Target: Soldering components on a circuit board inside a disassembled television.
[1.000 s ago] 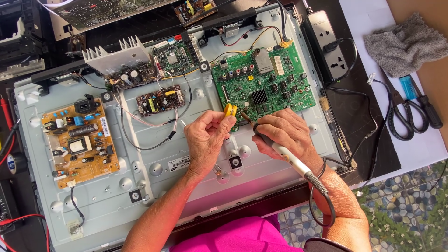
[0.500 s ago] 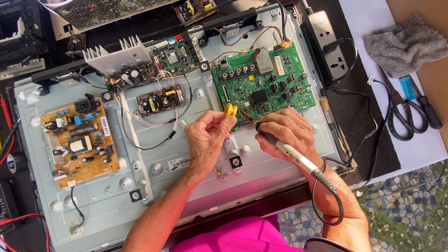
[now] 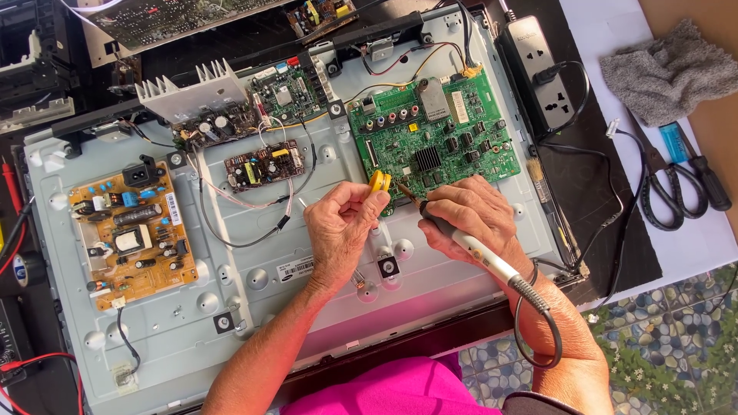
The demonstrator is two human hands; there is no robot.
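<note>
My left hand (image 3: 342, 230) pinches a small yellow spool (image 3: 380, 181) just below the lower left corner of the green circuit board (image 3: 434, 138). My right hand (image 3: 470, 219) grips a slim soldering iron (image 3: 469, 244) like a pen, its dark tip pointing up-left toward the spool and the board's lower edge. The iron's grey cord (image 3: 538, 323) loops down past my right wrist. Both hands rest over the grey metal back panel (image 3: 254, 307) of an opened flat screen.
An orange power board (image 3: 131, 230) sits at the left, a small brown board (image 3: 265, 164) and a finned heat sink board (image 3: 196, 104) in the middle. A black power strip (image 3: 538, 69), scissors (image 3: 661, 184), a dark-handled screwdriver (image 3: 703, 173) and a grey cloth (image 3: 669, 69) lie at the right.
My right hand and the soldering iron have shifted slightly, the tip staying near the green board's lower left edge. My left hand keeps the yellow spool in place.
</note>
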